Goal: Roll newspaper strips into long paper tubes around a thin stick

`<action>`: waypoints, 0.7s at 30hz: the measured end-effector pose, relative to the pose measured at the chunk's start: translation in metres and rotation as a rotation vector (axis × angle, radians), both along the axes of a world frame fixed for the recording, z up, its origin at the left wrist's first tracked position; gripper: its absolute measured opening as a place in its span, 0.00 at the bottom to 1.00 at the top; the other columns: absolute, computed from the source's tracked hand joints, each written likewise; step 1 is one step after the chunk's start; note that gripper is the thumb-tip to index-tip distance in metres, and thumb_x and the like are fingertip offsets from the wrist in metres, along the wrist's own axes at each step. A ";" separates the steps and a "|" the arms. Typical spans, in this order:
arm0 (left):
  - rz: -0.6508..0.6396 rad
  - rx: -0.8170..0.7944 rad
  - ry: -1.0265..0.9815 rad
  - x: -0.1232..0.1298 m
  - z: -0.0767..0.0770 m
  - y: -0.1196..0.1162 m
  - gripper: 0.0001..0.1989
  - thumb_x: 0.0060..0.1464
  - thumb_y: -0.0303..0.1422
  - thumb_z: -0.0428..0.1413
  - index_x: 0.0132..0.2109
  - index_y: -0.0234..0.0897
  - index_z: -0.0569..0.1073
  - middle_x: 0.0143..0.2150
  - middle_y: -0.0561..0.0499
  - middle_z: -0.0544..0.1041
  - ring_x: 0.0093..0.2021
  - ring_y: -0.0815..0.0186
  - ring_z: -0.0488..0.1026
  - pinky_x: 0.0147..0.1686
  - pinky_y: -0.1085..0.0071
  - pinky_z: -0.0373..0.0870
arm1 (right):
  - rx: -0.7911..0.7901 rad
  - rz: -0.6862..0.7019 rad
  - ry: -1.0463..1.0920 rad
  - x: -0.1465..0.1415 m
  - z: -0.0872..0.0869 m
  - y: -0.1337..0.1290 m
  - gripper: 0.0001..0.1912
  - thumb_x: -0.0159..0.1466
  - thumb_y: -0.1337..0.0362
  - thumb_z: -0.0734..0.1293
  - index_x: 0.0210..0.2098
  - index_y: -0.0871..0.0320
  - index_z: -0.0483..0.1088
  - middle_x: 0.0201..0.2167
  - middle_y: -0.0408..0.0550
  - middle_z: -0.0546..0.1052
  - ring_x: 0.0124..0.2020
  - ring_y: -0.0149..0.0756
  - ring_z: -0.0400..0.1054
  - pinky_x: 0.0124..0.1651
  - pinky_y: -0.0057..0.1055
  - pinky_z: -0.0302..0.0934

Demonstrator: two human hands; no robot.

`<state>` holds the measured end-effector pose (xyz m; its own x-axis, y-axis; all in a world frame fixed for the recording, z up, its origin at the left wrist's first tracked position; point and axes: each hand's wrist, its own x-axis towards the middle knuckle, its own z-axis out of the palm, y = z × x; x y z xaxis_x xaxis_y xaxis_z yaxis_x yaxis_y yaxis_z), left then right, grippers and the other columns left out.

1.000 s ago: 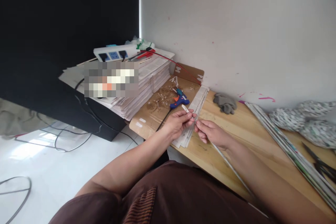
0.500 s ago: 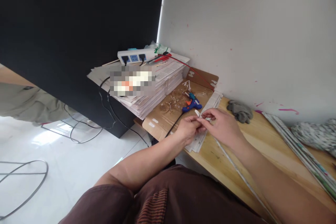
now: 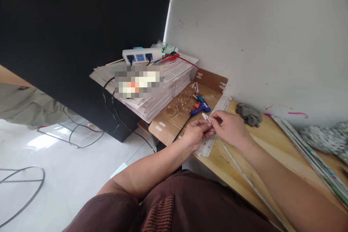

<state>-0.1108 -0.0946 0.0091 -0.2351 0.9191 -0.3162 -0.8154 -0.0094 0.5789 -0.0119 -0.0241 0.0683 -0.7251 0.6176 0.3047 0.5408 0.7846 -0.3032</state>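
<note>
My left hand (image 3: 196,136) and my right hand (image 3: 231,127) meet over the table edge, both with fingers closed on a thin rolled-paper stick (image 3: 239,168). Its white flattened tip (image 3: 205,116) pokes up past the fingertips, while the long shaft slants down to the lower right under my right forearm. The fingers partly hide the gripped end. Just beyond the hands, a blue glue gun (image 3: 200,108) lies on a cardboard sheet (image 3: 174,125). Newspaper strips (image 3: 224,103) are piled under and behind the hands.
A tall newspaper stack (image 3: 160,105) carries a white power strip (image 3: 143,56) and red-handled tool. Black cables hang off its side. A grey glove (image 3: 249,115), long paper rods (image 3: 307,148) and a speckled bundle (image 3: 327,137) lie rightward. Wire frames (image 3: 40,185) stand on the floor.
My right-hand fingers have drawn in closer around the stick near its tip. Both hands stay in nearly the same place, and the view has shifted slightly.
</note>
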 end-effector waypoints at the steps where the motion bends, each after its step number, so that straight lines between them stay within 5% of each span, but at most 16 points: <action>1: -0.009 0.009 -0.008 -0.001 0.001 -0.001 0.02 0.47 0.21 0.58 0.31 0.27 0.72 0.25 0.49 0.73 0.22 0.75 0.71 0.24 0.80 0.70 | -0.093 -0.007 0.029 -0.001 0.000 0.002 0.12 0.60 0.57 0.61 0.30 0.57 0.72 0.26 0.46 0.76 0.27 0.34 0.66 0.31 0.29 0.54; 6: -0.021 0.052 0.001 -0.010 0.009 -0.015 0.02 0.48 0.21 0.58 0.32 0.28 0.72 0.30 0.46 0.76 0.24 0.75 0.72 0.27 0.81 0.72 | -0.805 -0.060 0.189 -0.007 -0.006 0.016 0.19 0.62 0.52 0.59 0.32 0.61 0.71 0.23 0.47 0.75 0.24 0.31 0.68 0.24 0.25 0.57; 9: -0.045 0.085 0.020 -0.014 0.012 -0.028 0.04 0.47 0.23 0.60 0.33 0.28 0.72 0.32 0.45 0.77 0.25 0.76 0.72 0.28 0.82 0.72 | -0.963 -0.103 0.087 -0.020 -0.015 0.021 0.17 0.62 0.53 0.60 0.31 0.61 0.71 0.20 0.45 0.74 0.18 0.29 0.64 0.21 0.25 0.56; 11: -0.051 0.090 0.035 -0.016 0.012 -0.036 0.06 0.47 0.25 0.61 0.34 0.29 0.72 0.33 0.45 0.77 0.25 0.76 0.72 0.27 0.82 0.72 | -0.890 -0.110 -0.006 -0.034 -0.021 0.023 0.19 0.62 0.51 0.59 0.30 0.60 0.70 0.17 0.44 0.73 0.16 0.30 0.62 0.21 0.26 0.54; 14: -0.042 0.076 0.061 -0.019 0.011 -0.041 0.07 0.47 0.26 0.61 0.35 0.29 0.72 0.35 0.45 0.77 0.25 0.76 0.72 0.25 0.82 0.71 | -0.560 -0.173 -0.020 -0.057 -0.029 0.027 0.14 0.61 0.53 0.61 0.37 0.58 0.70 0.22 0.44 0.75 0.21 0.31 0.67 0.26 0.26 0.56; 17: -0.026 0.044 0.068 -0.024 0.010 -0.043 0.07 0.47 0.26 0.61 0.35 0.30 0.72 0.35 0.46 0.77 0.26 0.76 0.72 0.24 0.83 0.70 | -0.468 -0.169 -0.084 -0.075 -0.035 0.031 0.15 0.62 0.54 0.61 0.43 0.54 0.68 0.29 0.45 0.77 0.26 0.33 0.69 0.30 0.26 0.58; 21: -0.043 0.043 0.079 -0.032 0.010 -0.044 0.08 0.47 0.27 0.61 0.37 0.31 0.73 0.37 0.46 0.77 0.26 0.76 0.71 0.23 0.83 0.69 | -0.349 -0.198 -0.111 -0.081 -0.039 0.034 0.15 0.61 0.52 0.60 0.39 0.54 0.70 0.35 0.49 0.77 0.36 0.39 0.70 0.36 0.29 0.59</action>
